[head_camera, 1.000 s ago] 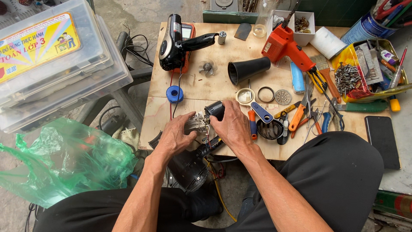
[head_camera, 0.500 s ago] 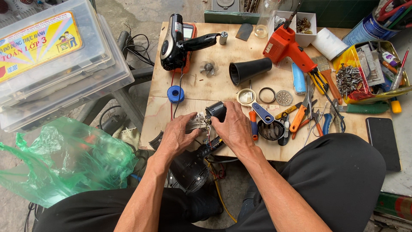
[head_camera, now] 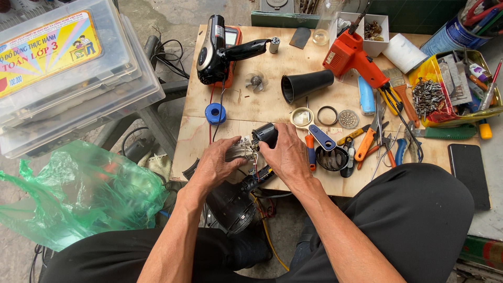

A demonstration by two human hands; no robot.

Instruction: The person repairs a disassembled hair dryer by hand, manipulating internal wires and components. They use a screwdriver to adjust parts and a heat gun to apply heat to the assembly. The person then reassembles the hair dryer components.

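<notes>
At the near edge of a plywood table point(head_camera: 262, 105), both hands hold a small wired assembly point(head_camera: 242, 149) with a pale heating coil part and a black motor cylinder point(head_camera: 264, 133). My left hand point(head_camera: 217, 163) grips the coil end. My right hand point(head_camera: 285, 154) clasps the motor end, fingers curled over it. Thin wires trail down to a black hair-dryer shell point(head_camera: 233, 207) resting between my knees.
On the table lie a black hair dryer point(head_camera: 220, 47), a black nozzle point(head_camera: 306, 85), an orange glue gun point(head_camera: 353, 55), a blue solder spool point(head_camera: 215, 113), pliers point(head_camera: 369, 139), a tin of screws point(head_camera: 440, 94) and a phone point(head_camera: 468, 167). Plastic boxes point(head_camera: 68, 73) and a green bag point(head_camera: 78, 194) sit left.
Both hands stay on the wired assembly at the table edge; the fingers have shifted only slightly around it.
</notes>
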